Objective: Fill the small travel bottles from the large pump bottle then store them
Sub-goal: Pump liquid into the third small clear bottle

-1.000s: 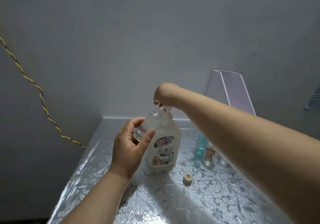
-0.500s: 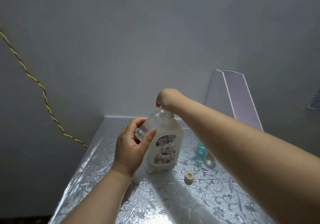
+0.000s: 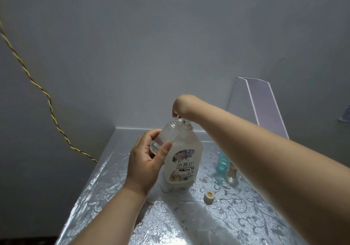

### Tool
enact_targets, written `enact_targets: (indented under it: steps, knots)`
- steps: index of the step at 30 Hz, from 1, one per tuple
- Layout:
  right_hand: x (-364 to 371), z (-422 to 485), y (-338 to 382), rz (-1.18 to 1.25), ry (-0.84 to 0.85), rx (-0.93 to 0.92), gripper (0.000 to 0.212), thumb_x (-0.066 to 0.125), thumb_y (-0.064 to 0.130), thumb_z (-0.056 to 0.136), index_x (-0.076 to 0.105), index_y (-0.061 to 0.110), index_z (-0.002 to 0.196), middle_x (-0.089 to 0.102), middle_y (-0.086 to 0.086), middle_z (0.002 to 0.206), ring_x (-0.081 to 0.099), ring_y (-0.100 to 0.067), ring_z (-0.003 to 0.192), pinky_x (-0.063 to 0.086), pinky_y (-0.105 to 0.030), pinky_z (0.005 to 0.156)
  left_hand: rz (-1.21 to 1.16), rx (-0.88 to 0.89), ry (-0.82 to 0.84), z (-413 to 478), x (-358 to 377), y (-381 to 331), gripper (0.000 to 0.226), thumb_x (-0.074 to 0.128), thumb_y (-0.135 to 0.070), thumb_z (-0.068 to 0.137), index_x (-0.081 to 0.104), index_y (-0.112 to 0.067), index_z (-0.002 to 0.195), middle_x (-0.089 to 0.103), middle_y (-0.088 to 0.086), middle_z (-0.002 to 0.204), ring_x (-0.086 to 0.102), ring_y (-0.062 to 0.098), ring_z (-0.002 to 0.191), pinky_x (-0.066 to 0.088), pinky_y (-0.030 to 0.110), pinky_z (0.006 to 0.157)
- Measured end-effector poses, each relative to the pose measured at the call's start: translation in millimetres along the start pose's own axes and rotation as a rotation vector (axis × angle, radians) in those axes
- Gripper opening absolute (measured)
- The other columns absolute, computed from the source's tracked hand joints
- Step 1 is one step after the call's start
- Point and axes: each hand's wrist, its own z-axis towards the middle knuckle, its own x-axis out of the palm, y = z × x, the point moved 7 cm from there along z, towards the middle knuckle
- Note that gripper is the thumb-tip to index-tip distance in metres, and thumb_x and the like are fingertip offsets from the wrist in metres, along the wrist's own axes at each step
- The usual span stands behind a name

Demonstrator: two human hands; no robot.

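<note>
Hiding most of its own fingers behind a sharply bent wrist, the right hand (image 3: 184, 105) sits just above centre frame on the pump head (image 3: 183, 121) of the large pump bottle (image 3: 184, 161); only a fingertip shows at the pump's left edge, so whether the fingers curl round the head or merely press it cannot be told. The right forearm sweeps in from the lower right corner and cuts off the tops of a teal bottle (image 3: 222, 162) and a small clear bottle (image 3: 232, 175) standing side by side right of centre. The large pump bottle stands upright on the silvery floral counter (image 3: 246, 218), translucent white with a flowered label, its fill level hard to read. Against its upper left shoulder the small travel bottle (image 3: 167, 134) is tilted, its open mouth up by the pump spout; it is clear, and its contents are too faint to judge. The left hand (image 3: 148, 163), rising from the bottom edge, grips that bottle's base, thumb in front and fingers (image 3: 151, 134) curled behind. A loose cream cap (image 3: 208, 197) lies on the counter, below and right of the pump bottle. A twisted yellow wire (image 3: 47, 97) runs down the left wall, and a clear folded panel (image 3: 265, 102) leans at upper right.
</note>
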Motion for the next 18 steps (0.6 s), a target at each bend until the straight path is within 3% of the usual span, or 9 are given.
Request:
enact_targets:
  steps: [3, 7, 11, 13, 14, 16, 18]
  knots:
    - [6, 8, 1, 0.011, 0.004, 0.021, 0.034, 0.052, 0.016, 0.096, 0.059, 0.009, 0.129, 0.058, -0.008, 0.133, 0.056, -0.025, 0.121, 0.046, -0.029, 0.097, 0.005, -0.01, 0.011, -1, 1, 4, 0.032, 0.061, -0.057, 0.077, 0.062, -0.037, 0.101, 0.063, -0.008, 0.081, 0.058, 0.009, 0.064, 0.049, 0.026, 0.059]
    - [5, 1, 2, 0.035, -0.062, -0.033, 0.03, 0.052, 0.013, 0.094, 0.064, 0.007, 0.121, 0.062, -0.01, 0.125, 0.059, -0.028, 0.116, 0.047, -0.03, 0.094, -0.003, -0.013, 0.016, -2, 1, 1, 0.029, 0.061, -0.057, 0.076, 0.062, -0.039, 0.1, 0.063, -0.008, 0.079, 0.058, 0.006, 0.064, 0.049, 0.022, 0.058]
    - [6, -4, -12, 0.439, -0.153, 0.042, 0.03, 0.046, 0.006, 0.092, 0.065, 0.002, 0.116, 0.065, -0.016, 0.118, 0.062, -0.03, 0.11, 0.05, -0.031, 0.095, -0.075, -0.026, 0.03, -3, 2, -4, 0.029, 0.06, -0.054, 0.075, 0.061, -0.039, 0.099, 0.059, -0.008, 0.07, 0.057, 0.002, 0.058, 0.046, 0.014, 0.052]
    - [1, -9, -21, 0.705, -0.203, 0.054, 0.031, 0.041, 0.01, 0.095, 0.065, -0.006, 0.107, 0.066, -0.021, 0.11, 0.064, -0.033, 0.099, 0.053, -0.029, 0.084, -0.096, -0.038, 0.051, -3, 4, -4, 0.025, 0.059, -0.054, 0.076, 0.062, -0.043, 0.098, 0.06, -0.01, 0.065, 0.054, 0.003, 0.056, 0.046, 0.016, 0.053]
    - [-3, -14, -24, 0.782, -0.222, 0.048, 0.031, 0.041, 0.013, 0.095, 0.065, -0.006, 0.097, 0.068, -0.02, 0.099, 0.065, -0.032, 0.083, 0.051, -0.025, 0.07, -0.103, -0.042, 0.06, -3, 5, -3, 0.024, 0.058, -0.055, 0.077, 0.062, -0.044, 0.099, 0.06, -0.011, 0.065, 0.053, 0.003, 0.055, 0.045, 0.017, 0.053]
    - [-3, -21, -27, 0.973, -0.177, 0.066, 0.033, 0.042, 0.022, 0.096, 0.063, 0.004, 0.079, 0.064, -0.013, 0.077, 0.054, -0.021, 0.056, 0.037, -0.022, 0.05, -0.123, -0.054, 0.063, -3, 5, -3, 0.03, 0.057, -0.055, 0.078, 0.061, -0.038, 0.103, 0.06, -0.011, 0.068, 0.052, 0.005, 0.055, 0.043, 0.016, 0.053]
    - [-2, -25, -27, 1.098, -0.141, 0.076, 0.034, 0.044, 0.03, 0.097, 0.062, 0.008, 0.076, 0.062, -0.009, 0.072, 0.052, -0.022, 0.058, 0.034, -0.024, 0.053, -0.139, -0.068, 0.059, -3, 5, -3, 0.04, 0.056, -0.056, 0.079, 0.061, -0.029, 0.108, 0.06, -0.012, 0.075, 0.052, 0.007, 0.056, 0.043, 0.017, 0.053]
